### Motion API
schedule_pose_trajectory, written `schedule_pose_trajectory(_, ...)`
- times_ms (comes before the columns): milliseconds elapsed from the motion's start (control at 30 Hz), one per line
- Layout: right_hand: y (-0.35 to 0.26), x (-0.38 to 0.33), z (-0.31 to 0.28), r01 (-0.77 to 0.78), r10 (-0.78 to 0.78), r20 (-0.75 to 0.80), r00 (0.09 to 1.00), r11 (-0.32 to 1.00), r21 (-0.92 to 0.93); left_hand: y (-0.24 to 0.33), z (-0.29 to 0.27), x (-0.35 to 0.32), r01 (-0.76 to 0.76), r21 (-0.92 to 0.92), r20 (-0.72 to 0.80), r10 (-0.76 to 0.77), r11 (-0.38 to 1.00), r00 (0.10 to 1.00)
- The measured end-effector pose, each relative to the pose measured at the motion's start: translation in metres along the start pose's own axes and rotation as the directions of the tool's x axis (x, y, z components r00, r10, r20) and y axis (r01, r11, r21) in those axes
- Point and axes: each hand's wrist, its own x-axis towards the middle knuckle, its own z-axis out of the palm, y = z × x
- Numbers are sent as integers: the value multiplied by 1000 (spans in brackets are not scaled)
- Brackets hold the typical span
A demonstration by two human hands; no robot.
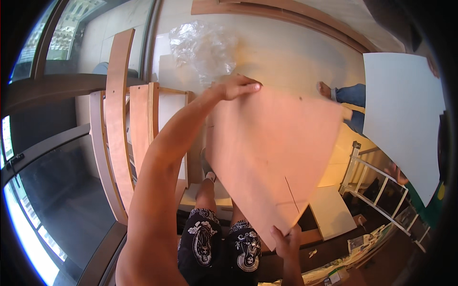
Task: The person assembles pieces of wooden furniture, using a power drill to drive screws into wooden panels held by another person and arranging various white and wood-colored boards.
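My left hand [241,88] and right hand [286,243] grip the panel [272,143]; a rightward swing could strike the white board [403,105].

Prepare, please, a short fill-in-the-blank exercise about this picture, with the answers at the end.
1. Of the left hand and the right hand, the ____ one is nearer the clear plastic wrap.
2. The long dark line on the wooden panel is nearer the ____ hand.
3. The jeans are ____.

Missing words: left; right; blue
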Motion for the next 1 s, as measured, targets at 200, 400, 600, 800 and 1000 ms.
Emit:
schedule_pose_trajectory(200,-43,73,48,67,-68,0,998,989,-128,51,10,-67,270,-275,-454,-372,923,809)
schedule_pose_trajectory(400,-66,90,97,185,-191,-26,981,970,-158,159,95,-123,438,-430,-315,-586,789,747)
schedule_pose_trajectory(600,-47,93,147,225,-236,-51,970,960,-164,124,106,-133,246,-428,-618,-480,870,622)
schedule_pose_trajectory(800,-46,93,204,194,-197,6,980,962,-193,101,67,-182,242,-510,-593,-541,825,596)
schedule_pose_trajectory(1000,-13,95,261,345,-356,-56,933,927,-148,66,49,-211,179,-476,-616,-472,861,631)
